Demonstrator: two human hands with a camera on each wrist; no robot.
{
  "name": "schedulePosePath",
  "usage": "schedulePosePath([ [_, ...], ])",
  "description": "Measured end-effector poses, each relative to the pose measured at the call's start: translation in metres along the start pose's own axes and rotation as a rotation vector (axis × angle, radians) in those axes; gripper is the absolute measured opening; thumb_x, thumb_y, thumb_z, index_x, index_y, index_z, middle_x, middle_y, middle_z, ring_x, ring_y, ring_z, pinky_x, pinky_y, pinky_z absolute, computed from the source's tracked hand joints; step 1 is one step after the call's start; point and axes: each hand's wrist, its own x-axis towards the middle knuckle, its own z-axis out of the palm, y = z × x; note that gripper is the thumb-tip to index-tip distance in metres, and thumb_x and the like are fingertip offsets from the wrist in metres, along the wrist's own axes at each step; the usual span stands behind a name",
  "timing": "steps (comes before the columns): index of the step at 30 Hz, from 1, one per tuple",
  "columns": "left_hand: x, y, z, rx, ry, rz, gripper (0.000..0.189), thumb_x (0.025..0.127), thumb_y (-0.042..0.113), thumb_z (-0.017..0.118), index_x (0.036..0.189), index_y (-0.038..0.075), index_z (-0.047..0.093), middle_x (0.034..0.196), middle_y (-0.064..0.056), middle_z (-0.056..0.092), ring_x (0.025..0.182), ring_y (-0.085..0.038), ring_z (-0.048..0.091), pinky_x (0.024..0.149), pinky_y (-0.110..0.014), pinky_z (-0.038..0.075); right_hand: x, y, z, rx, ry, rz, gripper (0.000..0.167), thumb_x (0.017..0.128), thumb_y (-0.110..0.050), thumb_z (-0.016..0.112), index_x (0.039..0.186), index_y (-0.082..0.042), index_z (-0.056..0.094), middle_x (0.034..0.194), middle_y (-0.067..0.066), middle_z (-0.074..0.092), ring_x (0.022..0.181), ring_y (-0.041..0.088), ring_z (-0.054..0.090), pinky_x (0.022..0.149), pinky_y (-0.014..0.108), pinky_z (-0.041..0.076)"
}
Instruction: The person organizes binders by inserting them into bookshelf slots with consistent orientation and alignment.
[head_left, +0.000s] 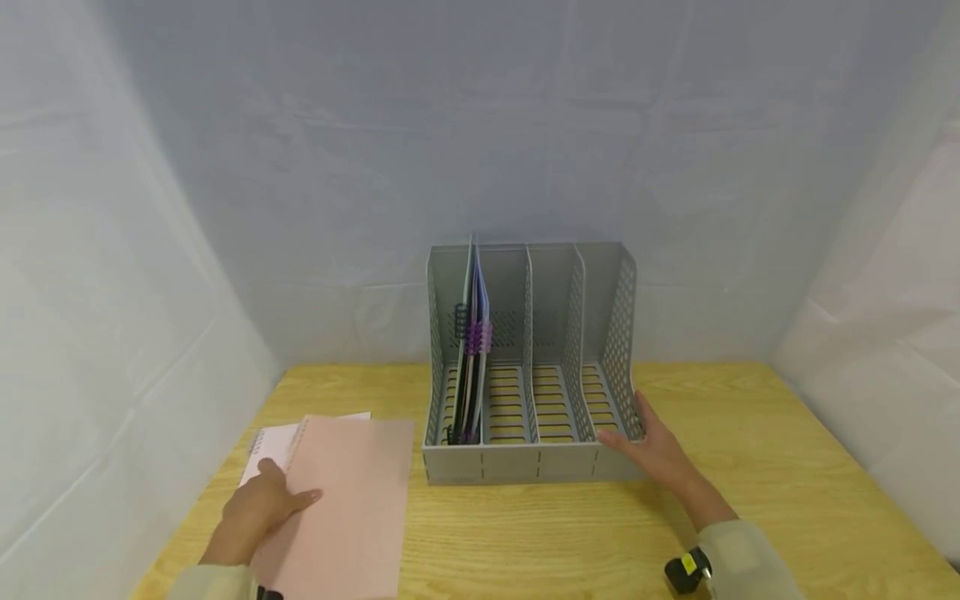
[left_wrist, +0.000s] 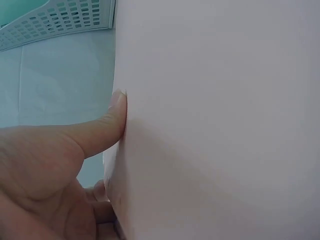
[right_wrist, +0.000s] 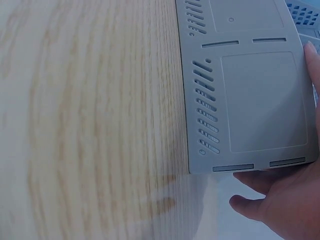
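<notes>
A grey file rack (head_left: 510,464) with upright dividers stands at the middle of the table. My right hand (head_left: 660,450) holds its front right corner, thumb over the front wall and fingers along the outer side; the right wrist view shows the hand (right_wrist: 285,200) against the rack's end (right_wrist: 265,105). Several ring-bound notebooks (head_left: 472,350) stand in the leftmost part of the rack. At the left, a pink spiral notebook (head_left: 352,500) overlaps a paler one (head_left: 276,443). My left hand (head_left: 258,504) grips the pink notebook's left side, thumb on its cover (left_wrist: 215,120) and fingers at the edge.
The yellow wood-grain table (head_left: 540,542) runs in front of the rack and to both sides. White sheeting (head_left: 360,150) hangs behind and at left and right. A dark wrist device (head_left: 686,571) sits at the right sleeve.
</notes>
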Motion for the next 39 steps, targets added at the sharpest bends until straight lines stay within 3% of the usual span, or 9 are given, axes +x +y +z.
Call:
schedulePosePath([
  [3,0.0,-0.001,-0.001,-0.016,0.007,0.036,0.106,0.076,0.064,0.071,0.118,-0.021,0.022,0.09,-0.038,0.057,0.079,-0.045,0.061,0.068,-0.054,0.05,-0.001,-0.001,0.0,-0.002,0.001,0.001,0.105,0.09,-0.053,0.061,0.155,-0.005,-0.006,0.158,0.028,0.006,0.141,0.051,0.016,0.11,0.064,0.021],
  [7,-0.001,0.0,-0.004,-0.021,0.02,0.085,0.093,0.077,0.062,0.071,0.108,-0.02,0.039,0.085,-0.029,0.06,0.075,-0.036,0.061,0.066,-0.051,0.05,-0.002,-0.002,0.0,-0.001,0.005,-0.003,0.104,0.09,-0.053,0.061,0.155,-0.005,-0.006,0.158,0.029,0.006,0.141,0.051,0.015,0.11,0.064,0.021],
  [12,0.002,0.0,-0.004,-0.06,-0.007,0.108,0.093,0.08,0.06,0.07,0.114,-0.024,0.048,0.107,-0.04,0.057,0.093,-0.048,0.06,0.081,-0.055,0.05,-0.002,-0.001,0.0,-0.002,0.007,-0.003,0.104,0.091,-0.053,0.061,0.155,-0.005,-0.005,0.158,0.029,0.006,0.141,0.051,0.015,0.11,0.064,0.02],
  [15,0.008,-0.002,-0.002,-0.169,-0.06,0.106,0.105,0.081,0.06,0.069,0.127,-0.027,0.036,0.124,-0.045,0.046,0.104,-0.054,0.055,0.089,-0.057,0.048,-0.001,0.0,0.0,-0.006,0.014,-0.005,0.104,0.09,-0.053,0.061,0.155,-0.005,-0.005,0.158,0.029,0.007,0.14,0.051,0.016,0.11,0.064,0.021],
  [18,0.012,-0.003,-0.001,-0.344,-0.106,0.087,0.1,0.082,0.054,0.072,0.133,-0.024,0.033,0.11,-0.037,0.057,0.088,-0.041,0.064,0.08,-0.049,0.054,0.0,0.001,0.001,-0.008,0.021,-0.012,0.104,0.09,-0.054,0.061,0.155,-0.005,-0.005,0.158,0.029,0.007,0.14,0.051,0.017,0.11,0.064,0.022],
  [21,0.012,-0.003,-0.002,-0.551,-0.153,0.071,0.087,0.086,0.039,0.074,0.136,-0.019,0.033,0.089,-0.019,0.066,0.07,-0.025,0.066,0.068,-0.042,0.057,0.001,0.002,0.002,-0.004,0.027,-0.021,0.104,0.09,-0.053,0.062,0.155,-0.005,-0.003,0.158,0.029,0.008,0.14,0.051,0.017,0.109,0.065,0.022],
  [25,0.011,0.0,-0.001,-0.738,-0.202,0.043,0.072,0.089,0.027,0.071,0.135,-0.017,0.036,0.079,-0.01,0.068,0.064,-0.023,0.067,0.062,-0.04,0.058,0.001,0.003,0.002,-0.004,0.029,-0.024,0.104,0.09,-0.053,0.062,0.155,-0.005,-0.003,0.158,0.029,0.008,0.14,0.052,0.018,0.109,0.065,0.022],
  [34,0.009,0.0,0.002,-0.85,-0.253,0.063,0.056,0.093,0.022,0.066,0.128,-0.014,0.042,0.078,-0.009,0.069,0.065,-0.023,0.068,0.062,-0.04,0.058,0.0,0.001,0.002,-0.007,0.018,-0.02,0.104,0.09,-0.053,0.061,0.155,-0.005,-0.005,0.158,0.028,0.006,0.141,0.051,0.015,0.11,0.064,0.02],
  [39,0.008,0.0,0.001,-0.888,-0.293,0.087,0.058,0.095,0.023,0.064,0.134,-0.011,0.038,0.081,-0.007,0.07,0.067,-0.022,0.069,0.063,-0.038,0.059,0.0,0.001,0.001,-0.006,0.021,-0.013,0.104,0.09,-0.054,0.061,0.155,-0.006,-0.004,0.158,0.028,0.007,0.141,0.05,0.016,0.11,0.064,0.021],
])
